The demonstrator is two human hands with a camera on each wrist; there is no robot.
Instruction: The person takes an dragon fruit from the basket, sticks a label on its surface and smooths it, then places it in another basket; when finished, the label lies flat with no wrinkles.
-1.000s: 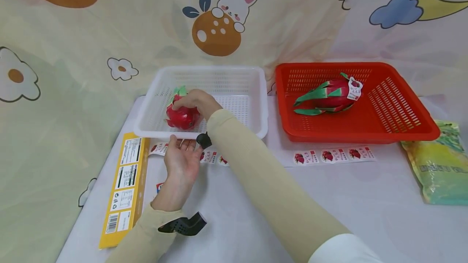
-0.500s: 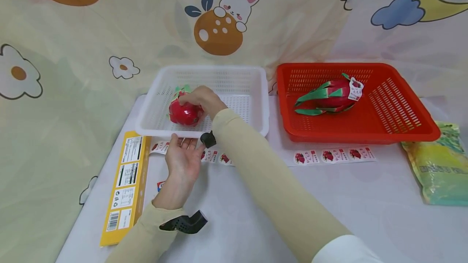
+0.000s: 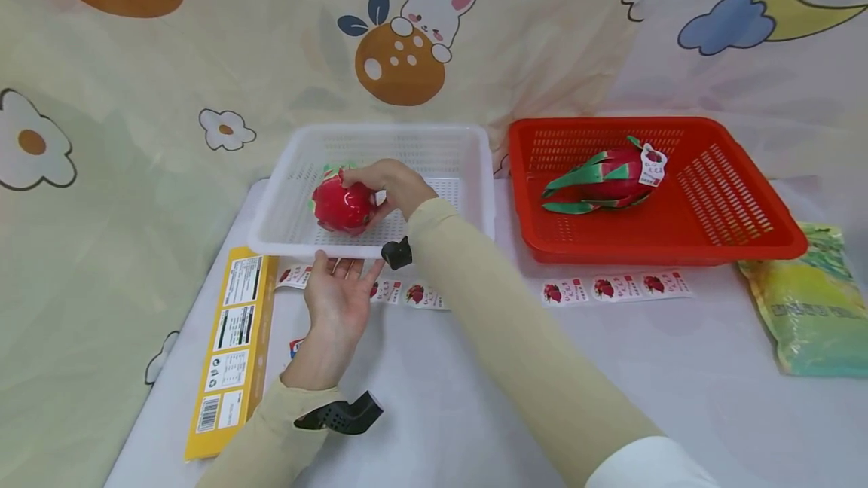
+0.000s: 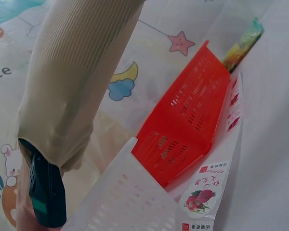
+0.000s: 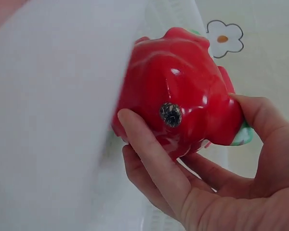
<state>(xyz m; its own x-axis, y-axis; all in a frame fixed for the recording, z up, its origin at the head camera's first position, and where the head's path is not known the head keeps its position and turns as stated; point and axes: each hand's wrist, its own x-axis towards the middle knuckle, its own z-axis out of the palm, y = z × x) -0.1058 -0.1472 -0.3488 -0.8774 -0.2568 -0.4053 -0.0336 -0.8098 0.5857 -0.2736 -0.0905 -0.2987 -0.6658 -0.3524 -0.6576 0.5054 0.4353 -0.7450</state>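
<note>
My right hand grips a red dragon fruit inside the white basket. In the right wrist view the thumb and fingers wrap around the dragon fruit, and its dark round end faces the camera. Palm up, my left hand rests at the front rim of that basket, its fingertips partly hidden against it. A second dragon fruit, with long green leaves and a white label, lies in the red basket on the right.
Strips of dragon fruit stickers lie in front of both baskets. A yellow box is at the left edge of the table, and a green-yellow packet at the right. A patterned cloth hangs behind.
The right hand has moved slightly right with the dragon fruit, which has turned so more of its rounded red side faces the head camera. My left hand stays in place.
</note>
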